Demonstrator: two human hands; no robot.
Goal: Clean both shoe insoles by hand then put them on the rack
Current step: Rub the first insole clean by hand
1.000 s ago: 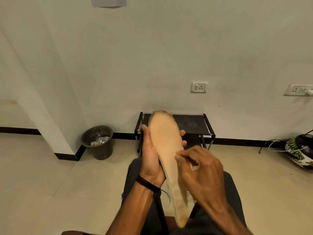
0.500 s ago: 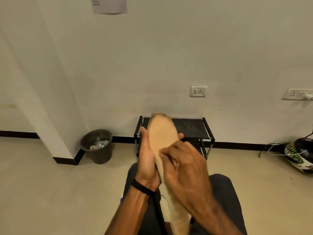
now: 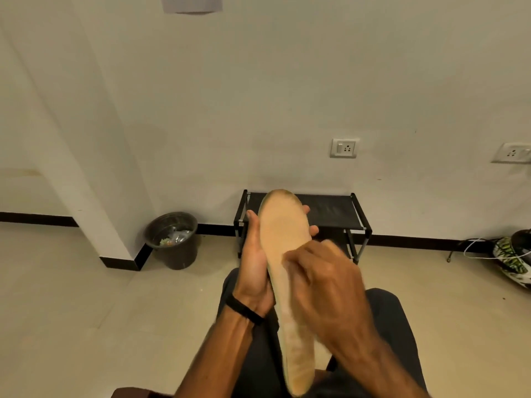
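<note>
Change: right hand is sliding back down the insole from nearer the toe, its outline blurring.
Insole: long tan foam shoe insole is standing tilted over the person's dark-trousered lap, toe end up.
Left hand: left hand is cupping the insole from behind, thumb on the left edge, fingertips curling round the right edge.
Right hand: curled fingers are pressing on the insole's face; blur is hiding whether they are pinching anything.
Rack: low black metal-framed rack is standing behind the insole, against the wall.
Bin: dark round waste bin is sitting left of the rack.
</note>
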